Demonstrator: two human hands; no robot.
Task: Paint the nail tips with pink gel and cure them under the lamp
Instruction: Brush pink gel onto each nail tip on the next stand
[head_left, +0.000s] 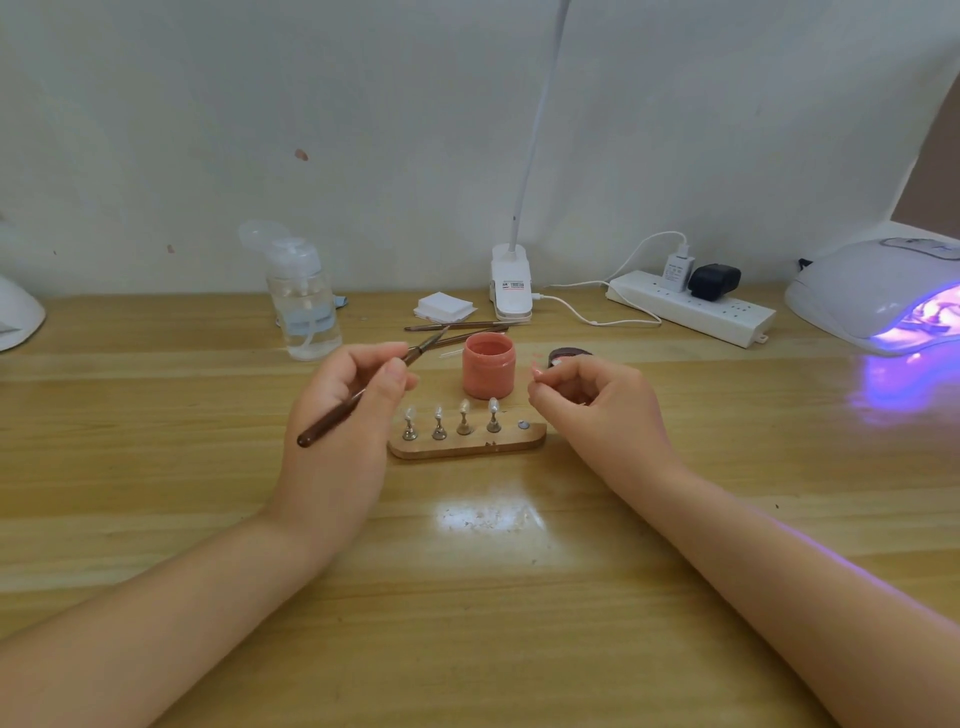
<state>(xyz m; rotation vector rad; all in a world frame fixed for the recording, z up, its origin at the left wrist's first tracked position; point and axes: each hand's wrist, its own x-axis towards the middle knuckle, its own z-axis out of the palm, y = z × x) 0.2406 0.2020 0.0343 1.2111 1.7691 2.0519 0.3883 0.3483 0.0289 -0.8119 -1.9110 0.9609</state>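
Note:
My left hand (353, 395) grips a brown nail brush (363, 397), bristle end pointing up and right toward the open pink gel jar (488, 366). My right hand (587, 402) pinches a small nail tip (537, 371) on its stand between thumb and fingers, just right of the jar. In front of the jar lies a wooden holder (467, 446) carrying several clear nail tips (451, 411) on metal stands; its rightmost spot (523, 425) has no stand. The curing lamp (878, 291) glows purple at the far right.
The jar's dark lid (569, 356) lies behind my right hand. More brushes (457, 327), white wipes (445, 305), a clear pump bottle (304, 301), a clip desk lamp (511, 283) and a power strip (691, 306) line the back of the wooden table (483, 597).

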